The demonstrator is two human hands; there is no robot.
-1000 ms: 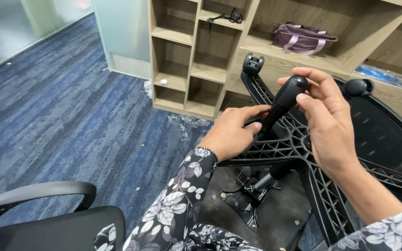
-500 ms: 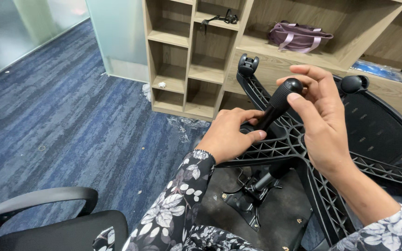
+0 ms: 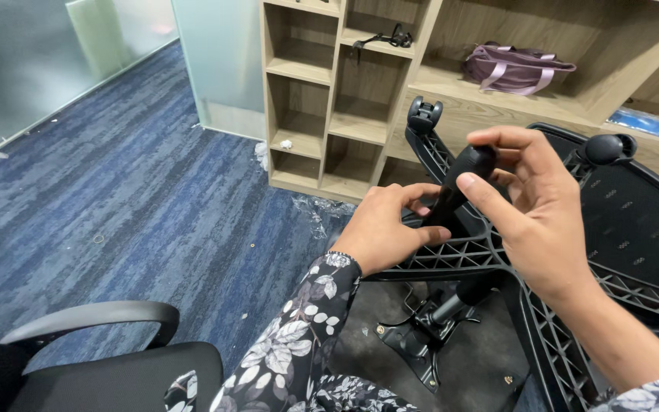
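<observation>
This place looks like an office. Blue carpet (image 3: 116, 198) covers the floor, left of the left hand (image 3: 383, 229). A frosted glass wall (image 3: 32, 61) stands far off to the left. Above the hands is a big wooden shelf unit (image 3: 329, 91) with a purple bag (image 3: 516, 67) on it. Under the hands lies a black office chair base (image 3: 512, 252) with little wheels. Another black chair (image 3: 101, 366) sits below the left hand.

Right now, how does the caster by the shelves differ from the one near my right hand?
The caster by the shelves shows its twin wheels with a gap between them; the caster near the right hand looks like one rounded dome. The first sits left of the right hand, the second to its right. Both are black, on the chair base.
</observation>
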